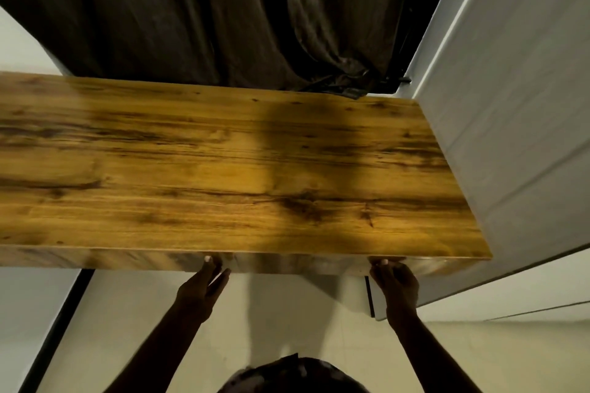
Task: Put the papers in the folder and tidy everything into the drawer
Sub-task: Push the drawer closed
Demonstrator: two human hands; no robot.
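Note:
A wooden desk top (pixel 223 163) fills the middle of the head view, and no papers or folder show on it. The drawer front (pixel 297 262) runs along the desk's near edge, level with it. My left hand (pixel 201 287) reaches up with straight fingers touching the drawer front at its left part. My right hand (pixel 394 284) is at the drawer front's right end with its fingertips against the face. The inside of the drawer is hidden.
A dark curtain (pixel 223 16) hangs behind the desk. A white wall or cabinet panel (pixel 510 137) stands against the desk's right side. Pale floor (pixel 287 322) lies below, with a dark desk leg (pixel 64 322) at the left.

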